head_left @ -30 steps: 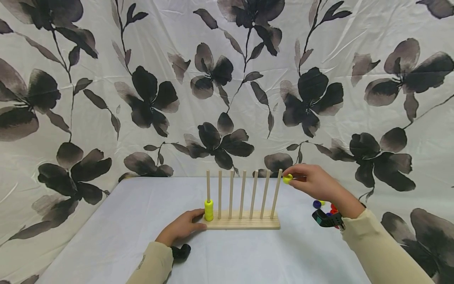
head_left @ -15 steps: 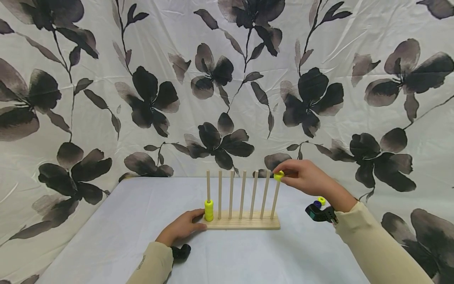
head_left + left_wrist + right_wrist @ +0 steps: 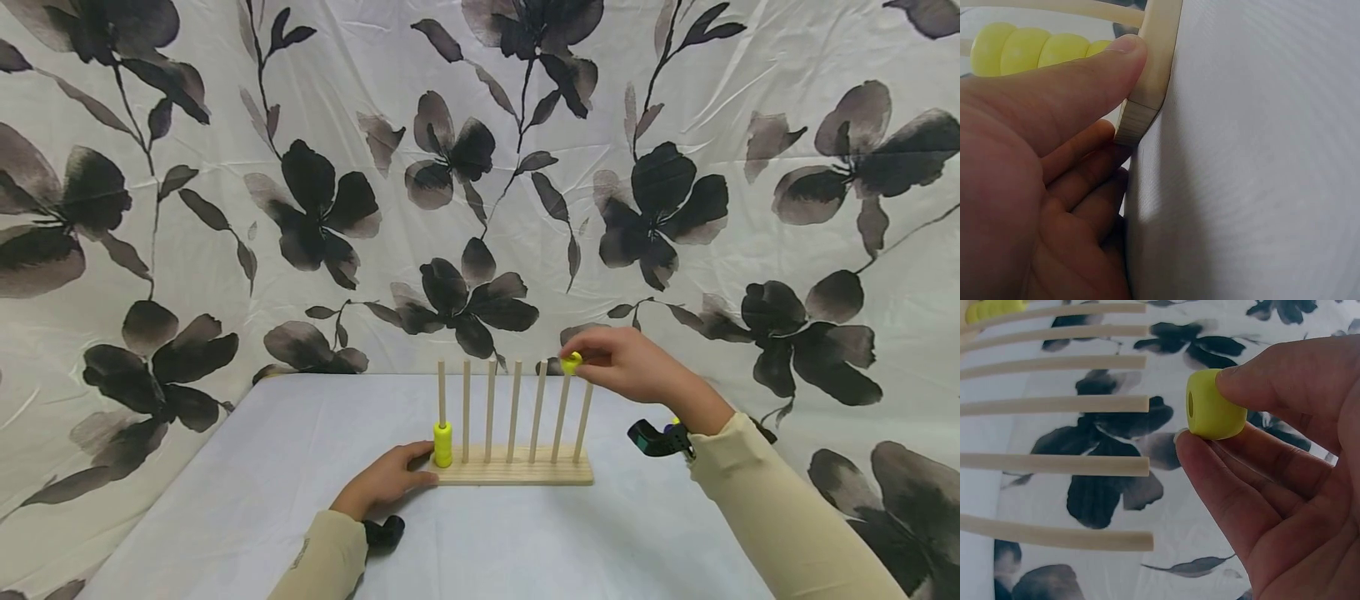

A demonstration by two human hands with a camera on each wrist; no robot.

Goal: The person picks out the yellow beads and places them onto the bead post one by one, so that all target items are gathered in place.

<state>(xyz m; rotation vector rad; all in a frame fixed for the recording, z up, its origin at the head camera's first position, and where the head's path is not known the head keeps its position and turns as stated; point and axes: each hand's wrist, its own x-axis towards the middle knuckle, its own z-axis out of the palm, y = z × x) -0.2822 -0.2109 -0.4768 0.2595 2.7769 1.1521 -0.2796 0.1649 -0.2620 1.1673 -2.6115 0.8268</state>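
Note:
A wooden peg stand (image 3: pixel 517 477) with a row of several upright pegs stands on the table. Several yellow beads (image 3: pixel 442 446) are stacked on its leftmost peg. My left hand (image 3: pixel 386 481) holds the left end of the base, thumb along the front edge; in the left wrist view the thumb (image 3: pixel 1116 62) presses on the wood beside the beads. My right hand (image 3: pixel 630 364) pinches one yellow bead (image 3: pixel 572 363) between thumb and fingers near the tops of the right-hand pegs. In the right wrist view the bead (image 3: pixel 1210 409) is apart from the peg tips, its hole facing them.
A white cloth covers the table (image 3: pixel 480 542). Loose beads (image 3: pixel 671 424) lie to the right, mostly hidden behind my right wrist and its black strap (image 3: pixel 658 439). A floral curtain (image 3: pixel 465 208) hangs behind the table.
My right hand has carried the yellow bead leftward and slightly up, from right of the last peg to by the second peg from the right. My left hand has stayed put.

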